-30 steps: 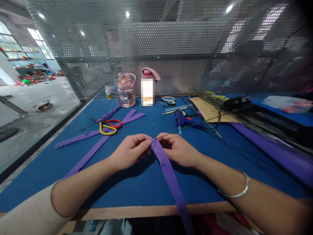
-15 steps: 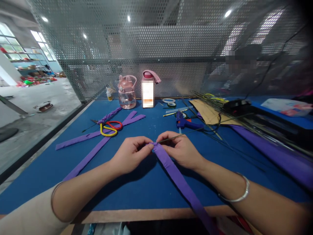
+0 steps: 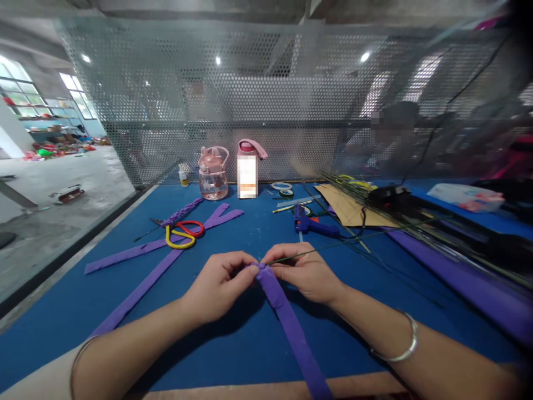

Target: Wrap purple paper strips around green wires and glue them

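Note:
My left hand (image 3: pixel 220 280) and my right hand (image 3: pixel 306 272) meet at the middle of the blue table (image 3: pixel 62 311). Both pinch the top end of a purple fabric strip (image 3: pixel 291 333), which trails toward me and off the front edge. A thin dark green wire (image 3: pixel 333 249) runs from between my right fingers out to the right, over the table. The fingers of both hands are closed round the strip's gathered end.
More purple strips (image 3: pixel 137 283) and a yellow-and-red pair of scissors (image 3: pixel 183 232) lie at the left. Two pink bottles (image 3: pixel 214 173) stand at the back, by tape rolls (image 3: pixel 281 186). A blue glue gun (image 3: pixel 308 222), cardboard (image 3: pixel 345 205) and a bundle of wires (image 3: pixel 437 233) lie right. Perforated mesh (image 3: pixel 266 100) walls the bench.
The view has tipped upward, so the hands sit lower in the picture. The strip swung right, then back toward the middle. Both hands keep their pinch on its end.

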